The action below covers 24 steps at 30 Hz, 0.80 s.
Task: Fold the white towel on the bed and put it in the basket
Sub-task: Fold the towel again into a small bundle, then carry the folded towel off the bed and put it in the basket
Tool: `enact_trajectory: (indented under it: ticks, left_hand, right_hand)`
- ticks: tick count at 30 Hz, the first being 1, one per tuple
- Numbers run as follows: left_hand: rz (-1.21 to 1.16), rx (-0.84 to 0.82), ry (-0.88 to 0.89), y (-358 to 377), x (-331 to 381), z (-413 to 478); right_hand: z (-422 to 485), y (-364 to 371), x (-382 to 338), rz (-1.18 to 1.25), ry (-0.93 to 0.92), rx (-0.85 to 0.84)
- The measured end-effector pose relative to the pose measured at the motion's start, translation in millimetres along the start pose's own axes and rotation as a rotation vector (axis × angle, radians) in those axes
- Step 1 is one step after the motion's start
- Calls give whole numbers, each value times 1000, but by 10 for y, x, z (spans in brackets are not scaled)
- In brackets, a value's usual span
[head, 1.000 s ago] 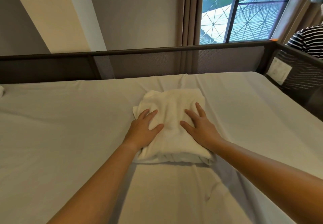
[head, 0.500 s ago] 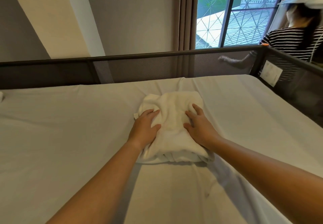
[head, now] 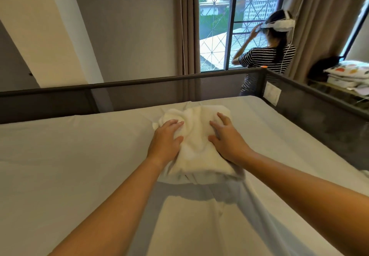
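Bed (head: 79, 156) sheet under us; folded white towel (head: 196, 152) bunched between our left hand (head: 166, 138) and right hand (head: 227, 138), both curled, gripping its sides.

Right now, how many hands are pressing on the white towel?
2. The left hand grips the left side of the towel and the right hand grips its right side, on the bed. None seem hidden.
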<state>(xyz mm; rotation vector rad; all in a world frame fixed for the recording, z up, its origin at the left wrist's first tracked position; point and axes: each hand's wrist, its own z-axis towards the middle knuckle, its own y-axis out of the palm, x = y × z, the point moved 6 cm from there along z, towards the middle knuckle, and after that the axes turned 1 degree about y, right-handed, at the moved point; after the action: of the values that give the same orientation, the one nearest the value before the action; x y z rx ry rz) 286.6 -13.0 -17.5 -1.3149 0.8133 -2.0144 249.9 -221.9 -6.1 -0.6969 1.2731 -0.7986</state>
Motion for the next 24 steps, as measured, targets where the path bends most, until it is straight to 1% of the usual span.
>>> enact_trajectory:
  ticks: [5, 10, 18, 24]
  left_hand:
    - [1, 15, 112, -43, 561, 39]
    - [-18, 23, 241, -87, 1308, 75]
    - [-97, 61, 459, -62, 2870, -39]
    - [-180, 28, 599, 220, 4142, -390]
  right_hand:
    - [-263, -506, 101, -62, 29, 88]
    - [-594, -1182, 221, -115, 65, 195]
    - [-1430, -2524, 605, -142, 156, 397]
    - [-2352, -3508, 1058, -195, 241, 503]
